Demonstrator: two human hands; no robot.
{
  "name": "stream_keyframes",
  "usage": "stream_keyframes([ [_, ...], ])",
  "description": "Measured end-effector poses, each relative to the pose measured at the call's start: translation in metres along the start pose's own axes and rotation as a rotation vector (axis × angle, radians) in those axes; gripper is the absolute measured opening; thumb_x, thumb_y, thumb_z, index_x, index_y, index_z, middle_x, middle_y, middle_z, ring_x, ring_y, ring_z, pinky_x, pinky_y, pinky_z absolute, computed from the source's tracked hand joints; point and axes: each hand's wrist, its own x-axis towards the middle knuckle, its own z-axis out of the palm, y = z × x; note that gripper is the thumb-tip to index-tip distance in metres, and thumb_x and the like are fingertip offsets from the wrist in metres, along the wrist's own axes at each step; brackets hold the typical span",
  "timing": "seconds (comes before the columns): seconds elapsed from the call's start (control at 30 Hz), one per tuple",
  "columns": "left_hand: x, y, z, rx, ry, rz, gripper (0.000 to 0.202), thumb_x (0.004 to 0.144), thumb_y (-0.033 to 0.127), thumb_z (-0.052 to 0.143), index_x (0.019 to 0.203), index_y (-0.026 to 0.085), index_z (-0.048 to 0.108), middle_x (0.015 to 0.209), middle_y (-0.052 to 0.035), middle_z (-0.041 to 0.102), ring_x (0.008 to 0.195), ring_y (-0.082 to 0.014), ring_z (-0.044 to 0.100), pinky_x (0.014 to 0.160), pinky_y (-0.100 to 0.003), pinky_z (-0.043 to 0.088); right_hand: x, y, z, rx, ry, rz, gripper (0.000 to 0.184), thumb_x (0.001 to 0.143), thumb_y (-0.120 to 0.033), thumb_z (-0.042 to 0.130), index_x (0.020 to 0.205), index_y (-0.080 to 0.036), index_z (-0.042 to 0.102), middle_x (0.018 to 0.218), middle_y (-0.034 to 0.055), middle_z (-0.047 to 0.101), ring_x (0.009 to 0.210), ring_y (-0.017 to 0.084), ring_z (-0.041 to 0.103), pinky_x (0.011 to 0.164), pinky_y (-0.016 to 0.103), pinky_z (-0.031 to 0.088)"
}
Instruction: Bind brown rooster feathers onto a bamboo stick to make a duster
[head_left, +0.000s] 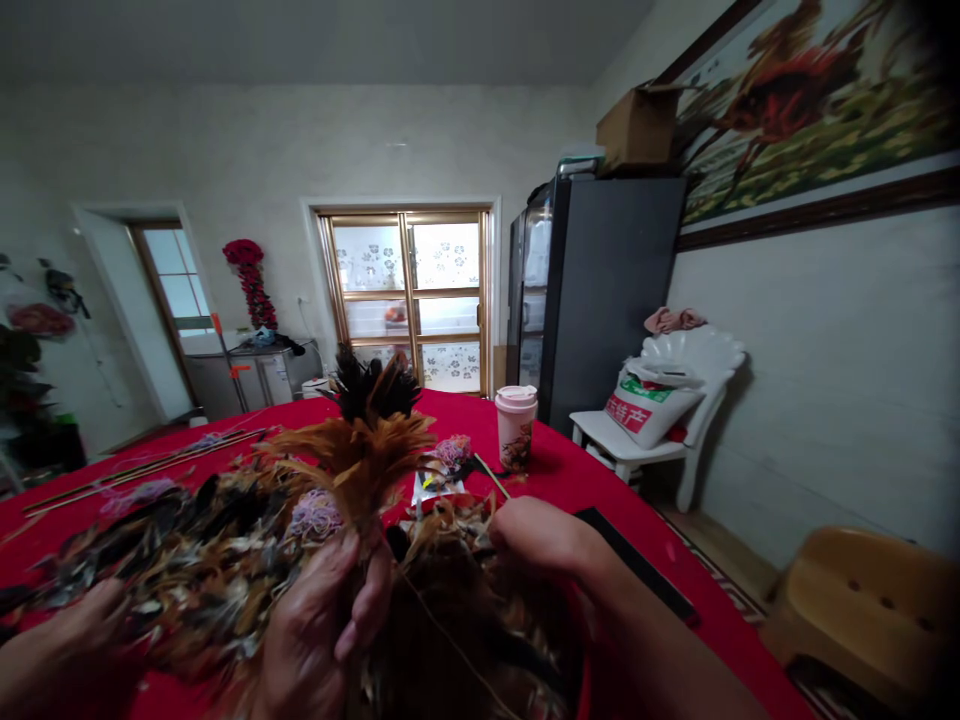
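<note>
Low in the centre, my left hand [322, 610] is closed around the base of an upright feather bundle [367, 450], dark feathers at its top and orange-brown ones flaring below. A thin string [450, 640] runs from near that grip down to the right. My right hand [540, 535] is curled at the edge of a red basin [581, 660] that holds brown and black feathers [457, 540]. Its fingertips are hidden, so what they grip cannot be made out. Another person's hand [97, 615] rests by the loose feathers [195, 560] at the left.
On the red-covered table [600, 475] stand a lidded cup [516, 425] and balls of coloured thread [454, 452]. Thin sticks [150, 470] lie at the far left, a black flat strip [637, 565] at the right. Beyond are a white chair [630, 440] with a bag and a brown chair [862, 590].
</note>
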Motion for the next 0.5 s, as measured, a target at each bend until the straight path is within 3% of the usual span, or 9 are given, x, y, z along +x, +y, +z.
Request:
stream_keyframes([
  [0.17, 0.001, 0.0, -0.001, -0.003, 0.002, -0.023, 0.032, 0.08, 0.036, 0.056, 0.058, 0.014, 0.051, 0.043, 0.0051, 0.04, 0.035, -0.0019, 0.024, 0.035, -0.015, 0.017, -0.006, 0.006, -0.009, -0.001, 0.022, 0.012, 0.014, 0.065, -0.007, 0.057, 0.066, -0.014, 0.069, 0.064, 0.0065, 0.063, 0.058, 0.015, 0.054, 0.052, 0.023, 0.033],
  [0.27, 0.003, -0.002, -0.003, -0.017, 0.01, -0.036, 0.025, 0.077, 0.035, 0.059, 0.064, 0.015, 0.052, 0.044, 0.0056, 0.042, 0.034, -0.0018, 0.022, 0.034, -0.015, 0.016, -0.016, 0.012, -0.021, 0.056, 0.154, -0.088, 0.012, 0.071, -0.01, 0.058, 0.068, -0.016, 0.068, 0.075, 0.0058, 0.063, 0.072, 0.015, 0.055, 0.065, 0.023, 0.037],
  [0.37, 0.005, -0.005, -0.004, -0.002, 0.017, -0.034, 0.027, 0.078, 0.037, 0.059, 0.063, 0.015, 0.052, 0.043, 0.0058, 0.041, 0.034, -0.0016, 0.023, 0.035, -0.014, 0.018, -0.023, 0.015, -0.032, 0.239, 0.344, -0.21, 0.012, 0.078, -0.013, 0.057, 0.069, -0.015, 0.066, 0.076, 0.0045, 0.06, 0.076, 0.014, 0.053, 0.068, 0.023, 0.037],
  [0.5, 0.007, -0.012, -0.005, 0.011, -0.003, -0.05, 0.031, 0.078, 0.039, 0.058, 0.06, 0.015, 0.051, 0.041, 0.0057, 0.041, 0.032, -0.0015, 0.023, 0.033, -0.014, 0.017, -0.024, 0.01, -0.035, 0.593, 0.43, -0.257, 0.009, 0.078, -0.014, 0.057, 0.076, -0.014, 0.066, 0.075, 0.0028, 0.062, 0.073, 0.013, 0.054, 0.069, 0.023, 0.04],
])
